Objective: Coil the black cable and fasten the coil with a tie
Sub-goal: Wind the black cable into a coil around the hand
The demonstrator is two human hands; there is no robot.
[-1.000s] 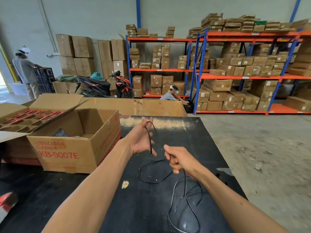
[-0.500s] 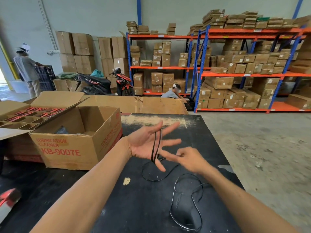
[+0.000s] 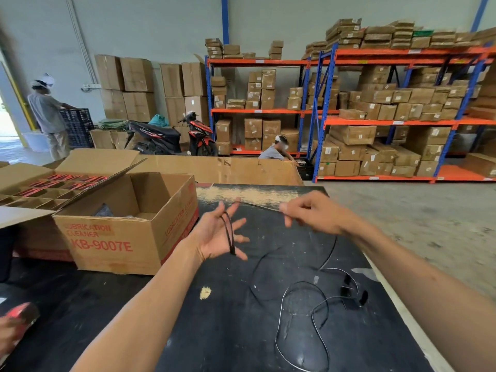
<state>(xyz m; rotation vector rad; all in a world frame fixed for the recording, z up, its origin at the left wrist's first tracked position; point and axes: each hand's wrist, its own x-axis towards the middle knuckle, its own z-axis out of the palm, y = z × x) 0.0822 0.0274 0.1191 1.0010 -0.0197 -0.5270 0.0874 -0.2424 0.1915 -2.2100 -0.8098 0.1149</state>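
The black cable [image 3: 229, 233] runs in two loops across the palm of my left hand [image 3: 213, 238], which is held up with its fingers spread. From that hand's fingertips a taut strand leads right to my right hand [image 3: 314, 213], whose fingers pinch it. The remaining cable lies in loose curves [image 3: 298, 299] on the black table [image 3: 228, 331] below my right forearm, with dark plugs [image 3: 350, 288] at its end. No tie is visible.
An open cardboard box marked KB-9007E [image 3: 120, 237] stands to the left of my left hand. A red object [image 3: 20, 314] lies at the near left. The table's right edge [image 3: 402, 318] drops to the concrete floor. Two people work by the shelves behind.
My right hand has moved up and to the right, pulling a strand taut from my left hand. The left hand has opened its fingers, with one more loop on the palm.
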